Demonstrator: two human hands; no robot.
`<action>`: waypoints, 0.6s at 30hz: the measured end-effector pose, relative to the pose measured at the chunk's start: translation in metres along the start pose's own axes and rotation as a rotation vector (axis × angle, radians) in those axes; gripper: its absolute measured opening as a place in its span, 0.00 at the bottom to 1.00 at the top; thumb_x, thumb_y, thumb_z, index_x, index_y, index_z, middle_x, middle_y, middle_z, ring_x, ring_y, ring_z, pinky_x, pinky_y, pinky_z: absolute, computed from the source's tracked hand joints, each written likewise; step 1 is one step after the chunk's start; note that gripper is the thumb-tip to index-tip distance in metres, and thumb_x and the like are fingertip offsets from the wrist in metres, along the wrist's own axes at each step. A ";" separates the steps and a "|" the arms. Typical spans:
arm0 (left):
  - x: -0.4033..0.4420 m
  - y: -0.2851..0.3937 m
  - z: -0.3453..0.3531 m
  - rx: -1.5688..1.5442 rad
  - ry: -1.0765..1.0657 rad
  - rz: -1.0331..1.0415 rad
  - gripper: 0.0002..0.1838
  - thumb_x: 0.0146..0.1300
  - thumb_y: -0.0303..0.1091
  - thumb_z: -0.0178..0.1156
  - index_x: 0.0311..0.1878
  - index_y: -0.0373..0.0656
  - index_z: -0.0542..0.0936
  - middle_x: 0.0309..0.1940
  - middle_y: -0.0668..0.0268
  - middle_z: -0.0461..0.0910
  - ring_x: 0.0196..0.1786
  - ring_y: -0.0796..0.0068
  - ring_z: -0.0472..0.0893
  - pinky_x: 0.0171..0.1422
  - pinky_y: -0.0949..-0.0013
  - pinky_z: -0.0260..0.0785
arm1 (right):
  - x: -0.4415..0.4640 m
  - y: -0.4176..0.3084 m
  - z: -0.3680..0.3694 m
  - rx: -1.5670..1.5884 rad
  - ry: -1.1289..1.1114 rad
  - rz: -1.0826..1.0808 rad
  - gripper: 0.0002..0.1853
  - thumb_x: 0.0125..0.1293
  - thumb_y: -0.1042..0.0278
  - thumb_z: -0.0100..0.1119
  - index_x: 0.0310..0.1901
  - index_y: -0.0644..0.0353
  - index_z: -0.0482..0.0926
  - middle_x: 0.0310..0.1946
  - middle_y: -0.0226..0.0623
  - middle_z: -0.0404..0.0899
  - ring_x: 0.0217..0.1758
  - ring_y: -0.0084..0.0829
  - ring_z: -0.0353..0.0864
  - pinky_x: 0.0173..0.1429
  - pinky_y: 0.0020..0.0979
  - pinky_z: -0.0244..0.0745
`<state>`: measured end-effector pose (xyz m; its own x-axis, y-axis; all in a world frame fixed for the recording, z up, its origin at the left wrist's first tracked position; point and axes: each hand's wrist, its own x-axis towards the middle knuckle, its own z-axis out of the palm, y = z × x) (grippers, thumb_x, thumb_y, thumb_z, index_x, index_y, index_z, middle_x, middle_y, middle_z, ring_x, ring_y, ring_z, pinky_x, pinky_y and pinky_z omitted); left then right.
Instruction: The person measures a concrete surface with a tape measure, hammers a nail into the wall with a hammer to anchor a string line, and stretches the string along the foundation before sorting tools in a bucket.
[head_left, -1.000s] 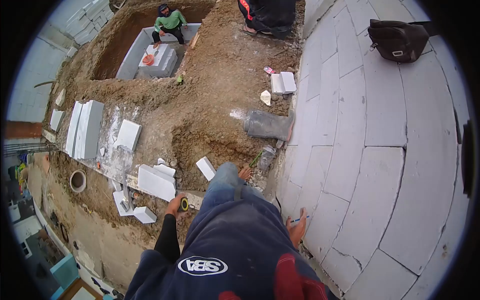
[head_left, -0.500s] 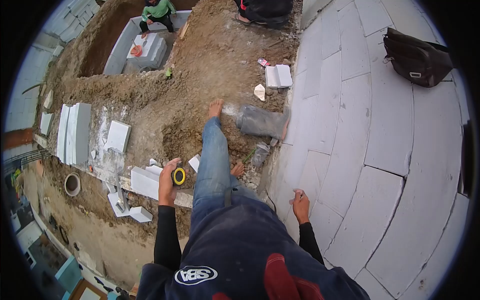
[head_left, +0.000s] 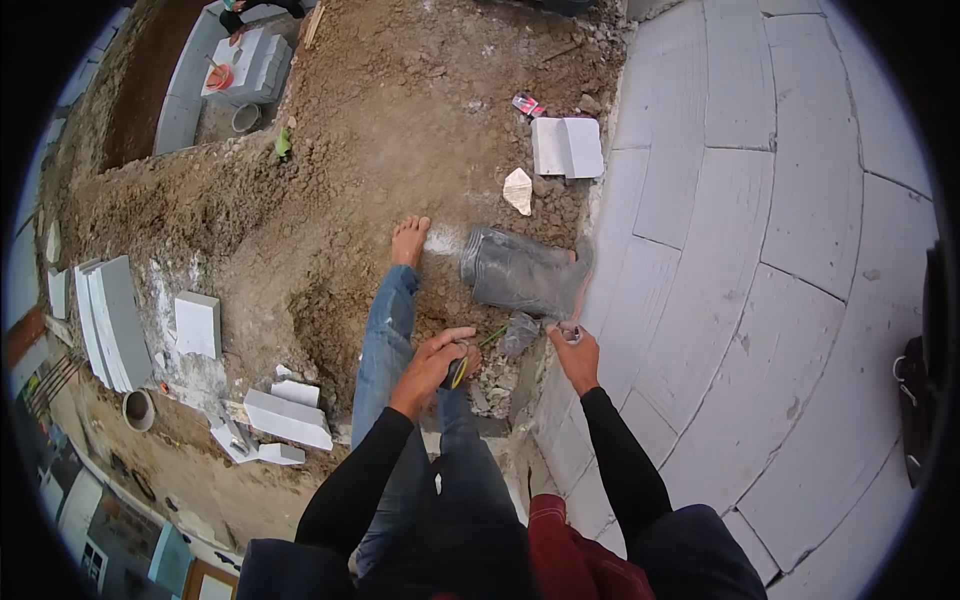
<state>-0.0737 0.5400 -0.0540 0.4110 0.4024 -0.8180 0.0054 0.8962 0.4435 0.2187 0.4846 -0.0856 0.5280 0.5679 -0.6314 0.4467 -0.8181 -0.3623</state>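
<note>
My left hand [head_left: 432,372] is closed around a black and yellow tape measure [head_left: 457,373], held in front of my legs above the dirt. To its right, my right hand [head_left: 577,362] is closed with thumb and fingertips pinched together, close to the block wall. Whatever may be between those fingertips is too small to make out. Just beyond the right hand, a pair of grey rubber boots [head_left: 522,272] lies on its side against the wall. A crumpled clear plastic bag [head_left: 517,335] sits on the ground between my hands.
The white block wall [head_left: 720,290] runs along my right. White blocks [head_left: 567,147] lie at its foot, and more blocks [head_left: 118,322] stand at left. A person's legs [head_left: 262,12] show by the pit at top left, near a red container [head_left: 220,77]. Loose soil surrounds my bare feet.
Both hands have moved forward and closer together, the left one rightward with the tape measure. My view has tilted down and shifted, so the bag on the wall is now at the right edge.
</note>
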 end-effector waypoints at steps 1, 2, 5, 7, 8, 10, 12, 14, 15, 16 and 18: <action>0.027 -0.001 0.000 0.030 -0.009 -0.014 0.20 0.72 0.34 0.55 0.64 0.42 0.81 0.49 0.65 0.81 0.49 0.77 0.79 0.54 0.72 0.72 | 0.032 -0.007 0.016 0.037 -0.009 0.016 0.35 0.60 0.40 0.71 0.54 0.68 0.84 0.36 0.46 0.86 0.41 0.40 0.87 0.49 0.39 0.79; 0.054 -0.002 0.000 0.061 -0.019 -0.028 0.19 0.72 0.34 0.55 0.63 0.43 0.82 0.48 0.67 0.81 0.48 0.78 0.78 0.55 0.73 0.71 | 0.070 0.000 0.041 -0.018 0.006 -0.014 0.36 0.60 0.40 0.71 0.56 0.68 0.83 0.38 0.49 0.87 0.43 0.43 0.87 0.51 0.41 0.79; 0.117 -0.035 -0.009 0.149 0.034 0.013 0.17 0.72 0.34 0.55 0.59 0.39 0.83 0.44 0.69 0.82 0.46 0.79 0.78 0.55 0.74 0.69 | 0.182 0.000 0.111 -0.125 0.052 -0.099 0.39 0.59 0.39 0.72 0.58 0.70 0.82 0.45 0.58 0.87 0.51 0.55 0.86 0.57 0.47 0.78; 0.147 -0.062 -0.017 0.121 0.078 -0.059 0.16 0.72 0.35 0.55 0.55 0.36 0.84 0.42 0.69 0.83 0.46 0.78 0.78 0.56 0.74 0.69 | 0.242 -0.005 0.149 -0.127 0.166 -0.128 0.42 0.57 0.39 0.73 0.58 0.74 0.81 0.49 0.63 0.85 0.56 0.59 0.84 0.60 0.50 0.77; 0.155 -0.066 -0.016 0.112 0.107 -0.116 0.16 0.72 0.35 0.55 0.53 0.35 0.84 0.43 0.68 0.83 0.46 0.78 0.79 0.57 0.74 0.69 | 0.275 -0.011 0.164 -0.163 0.159 -0.079 0.43 0.56 0.38 0.74 0.57 0.75 0.81 0.50 0.63 0.84 0.56 0.59 0.84 0.60 0.50 0.77; 0.169 -0.066 -0.012 0.091 0.167 -0.229 0.15 0.73 0.34 0.56 0.49 0.31 0.84 0.43 0.67 0.84 0.46 0.77 0.79 0.58 0.73 0.70 | 0.320 -0.027 0.181 -0.216 0.101 0.023 0.45 0.54 0.36 0.75 0.57 0.77 0.80 0.51 0.64 0.84 0.56 0.59 0.84 0.61 0.50 0.77; 0.179 -0.062 -0.010 0.107 0.121 -0.193 0.14 0.72 0.33 0.57 0.49 0.31 0.84 0.43 0.66 0.84 0.47 0.77 0.80 0.57 0.73 0.71 | 0.369 -0.038 0.204 -0.287 0.116 0.049 0.50 0.51 0.33 0.76 0.59 0.77 0.78 0.52 0.64 0.83 0.57 0.58 0.84 0.62 0.50 0.78; 0.186 -0.051 -0.013 0.100 0.088 -0.218 0.13 0.71 0.32 0.58 0.50 0.31 0.84 0.43 0.64 0.85 0.49 0.76 0.81 0.57 0.72 0.72 | 0.405 -0.034 0.231 -0.310 0.139 0.044 0.60 0.46 0.29 0.77 0.68 0.75 0.70 0.62 0.61 0.78 0.62 0.57 0.81 0.64 0.51 0.78; 0.188 -0.050 -0.014 0.059 0.116 -0.271 0.14 0.71 0.32 0.58 0.50 0.32 0.84 0.43 0.64 0.85 0.49 0.76 0.81 0.57 0.72 0.72 | 0.416 -0.034 0.241 -0.351 0.145 0.051 0.61 0.46 0.28 0.76 0.69 0.75 0.68 0.62 0.61 0.78 0.63 0.57 0.81 0.64 0.51 0.78; 0.189 -0.048 -0.015 0.075 0.133 -0.270 0.14 0.71 0.33 0.58 0.51 0.32 0.84 0.42 0.63 0.85 0.48 0.76 0.81 0.56 0.72 0.72 | 0.424 -0.032 0.250 -0.397 0.152 0.054 0.63 0.46 0.27 0.76 0.71 0.75 0.66 0.63 0.60 0.77 0.63 0.57 0.81 0.64 0.51 0.78; 0.191 -0.043 -0.018 0.107 0.168 -0.269 0.15 0.71 0.34 0.59 0.51 0.33 0.84 0.41 0.62 0.85 0.46 0.75 0.82 0.55 0.71 0.72 | 0.429 -0.025 0.259 -0.413 0.173 0.050 0.62 0.47 0.25 0.74 0.67 0.78 0.69 0.56 0.60 0.81 0.59 0.55 0.83 0.63 0.48 0.78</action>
<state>-0.0114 0.5813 -0.2359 0.2262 0.1866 -0.9560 0.1930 0.9534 0.2317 0.2471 0.7251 -0.5247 0.6538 0.5642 -0.5042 0.6496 -0.7602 -0.0083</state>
